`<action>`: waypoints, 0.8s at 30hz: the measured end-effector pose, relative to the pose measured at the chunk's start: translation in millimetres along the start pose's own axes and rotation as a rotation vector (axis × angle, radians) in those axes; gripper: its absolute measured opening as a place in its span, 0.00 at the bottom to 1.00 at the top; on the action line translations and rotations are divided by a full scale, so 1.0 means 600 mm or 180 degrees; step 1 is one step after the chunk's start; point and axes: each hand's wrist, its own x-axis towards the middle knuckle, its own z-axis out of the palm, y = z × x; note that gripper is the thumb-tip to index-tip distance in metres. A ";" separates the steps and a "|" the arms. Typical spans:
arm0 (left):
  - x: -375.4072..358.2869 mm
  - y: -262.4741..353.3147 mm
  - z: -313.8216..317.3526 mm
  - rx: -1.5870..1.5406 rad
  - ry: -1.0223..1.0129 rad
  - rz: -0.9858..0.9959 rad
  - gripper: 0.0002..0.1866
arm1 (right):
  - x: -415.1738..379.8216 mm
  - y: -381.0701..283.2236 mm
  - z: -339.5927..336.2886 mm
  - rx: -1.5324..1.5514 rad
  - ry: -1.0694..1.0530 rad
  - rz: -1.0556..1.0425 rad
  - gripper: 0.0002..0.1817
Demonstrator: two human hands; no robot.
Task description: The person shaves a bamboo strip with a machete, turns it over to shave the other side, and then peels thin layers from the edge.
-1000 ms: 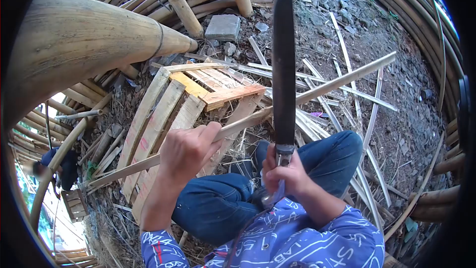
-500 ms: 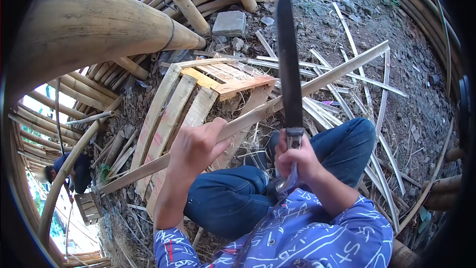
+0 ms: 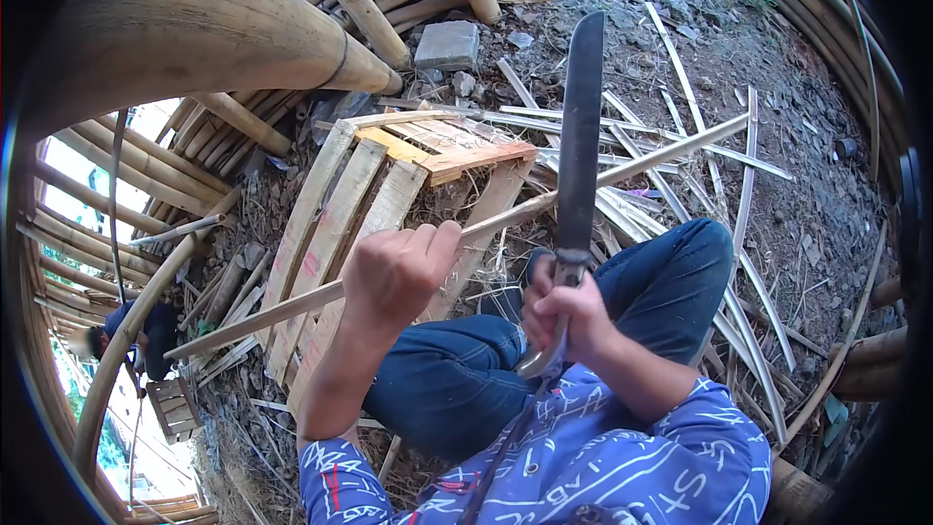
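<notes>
My left hand (image 3: 403,267) is closed round a long, thin bamboo strip (image 3: 267,318), which slants from the lower left to the upper right. My right hand (image 3: 567,313) grips the handle of a large machete (image 3: 581,126). Its dark blade points up and away from me, across the strip. Under and beyond the strip, a slatted wooden crate (image 3: 335,199) lies on the ground. Both of my legs, in blue jeans, are bent beneath my hands.
Split bamboo strips (image 3: 750,170) lie scattered at the right. A grey block (image 3: 447,46) sits beyond the crate. A thick bamboo pole (image 3: 194,29) crosses the upper left. A person (image 3: 155,335) crouches at the far left near a small crate (image 3: 173,408).
The bamboo strip has turned in my left hand, its narrow edge now showing more. The machete has shifted slightly right and toward me.
</notes>
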 end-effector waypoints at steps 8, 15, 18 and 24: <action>-0.009 -0.001 0.001 0.0141 0.0228 0.0099 0.13 | -0.009 -0.014 0.007 -0.0181 0.0104 -0.0073 0.09; -0.018 -0.007 -0.004 0.0130 0.0171 0.0116 0.14 | -0.020 -0.011 0.003 -0.0476 0.0033 0.0077 0.09; -0.018 -0.002 -0.002 0.0123 0.0278 0.0052 0.15 | -0.014 0.004 0.009 -0.0124 0.0184 -0.0105 0.09; -0.024 -0.016 -0.004 -0.0209 0.0185 -0.0064 0.15 | -0.023 0.014 0.001 -0.0759 0.0137 -0.0006 0.08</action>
